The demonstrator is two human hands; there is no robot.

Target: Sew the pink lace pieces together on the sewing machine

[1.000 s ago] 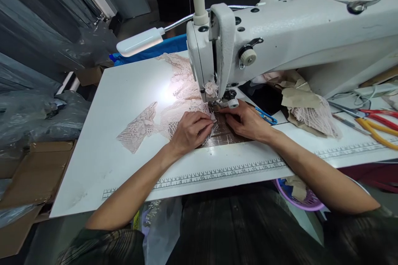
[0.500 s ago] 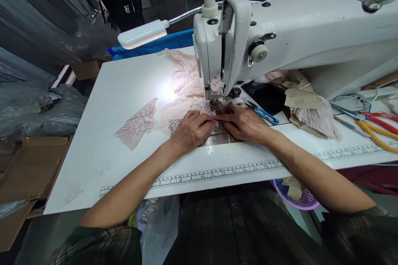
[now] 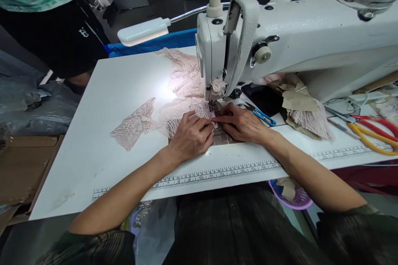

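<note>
Pale pink lace fabric [image 3: 178,109] lies under the needle area of a white sewing machine [image 3: 207,54], its folds spreading back and left over the table. My left hand [image 3: 192,136] rests on the lace's near edge, fingers bent and slightly apart, pressing it. From the other side, my right hand [image 3: 244,124] grips the same edge, index finger stretched toward the left fingertips just in front of the presser foot [image 3: 215,106]. How much cloth the fingers pinch is hidden. Beneath both hands shows a shiny metallic plate [image 3: 225,137].
Blue thread snips [image 3: 263,116] lie right of the needle. Farther right are lace and tan scraps [image 3: 306,116] and orange-and-red-handled scissors [image 3: 370,132]. A lamp [image 3: 143,32] hangs over the white table [image 3: 83,140]. A purple basket [image 3: 295,203] sits below the edge. Someone stands at far left.
My left hand's fingers have spread a little and the hand has shifted slightly toward me. My right hand stays nearly in place. The other person has come closer at the left.
</note>
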